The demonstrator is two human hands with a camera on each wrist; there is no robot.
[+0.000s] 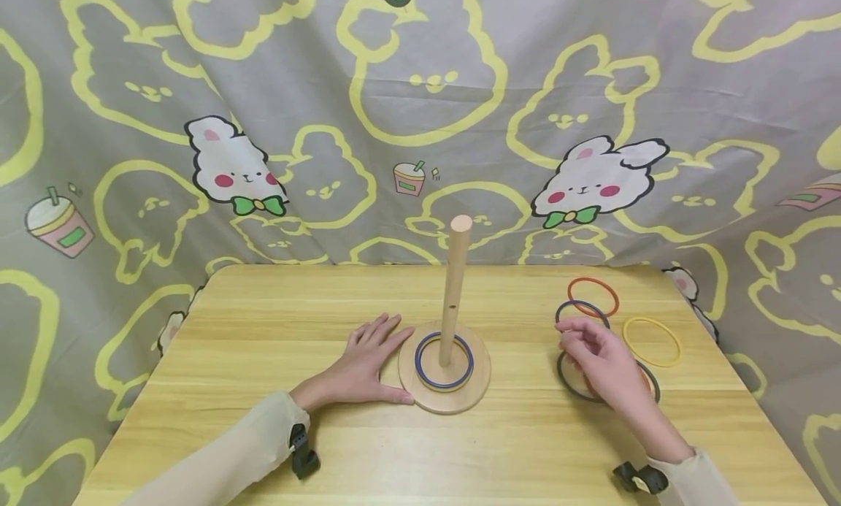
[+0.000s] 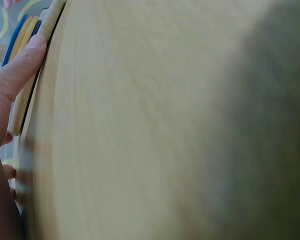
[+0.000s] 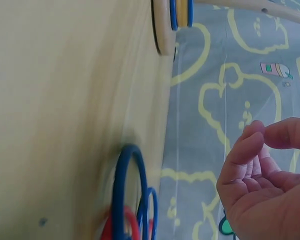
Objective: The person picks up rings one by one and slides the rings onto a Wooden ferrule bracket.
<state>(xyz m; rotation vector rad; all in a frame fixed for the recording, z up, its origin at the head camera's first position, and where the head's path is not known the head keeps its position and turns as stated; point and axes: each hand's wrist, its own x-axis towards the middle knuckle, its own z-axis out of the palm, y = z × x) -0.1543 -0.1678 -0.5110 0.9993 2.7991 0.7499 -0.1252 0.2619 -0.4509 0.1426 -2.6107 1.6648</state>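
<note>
3 cams: 1 head, 2 wrists

Head cam: up high, mid-dist., looks fwd & down at most of tabletop (image 1: 217, 345), cloth (image 1: 460, 163) behind. L wrist: v. close, rolled sideways, looks across tabletop. R wrist: low, also rolled; tabletop L, cloth R, blue ring (image 3: 119, 185) nr. lens. All 3 share peg stand (image 1: 453, 294).

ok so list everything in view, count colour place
Table: one, pale wood, foreground
Ring stand: one, pale wood, mid-table
Stacked rings: at least three, blue and yellow, threaded on ring stand
Loose rings: at least five, red, blue and yellow, table's right side
Patterned cloth: count unclear, grey and yellow, behind table
Wrist straps: two, black, one per wrist
Sleeves: two, pale beige, forearms
Left hand: one, bare, touching ring stand
Right hand: one, bare, above loose rings
</note>
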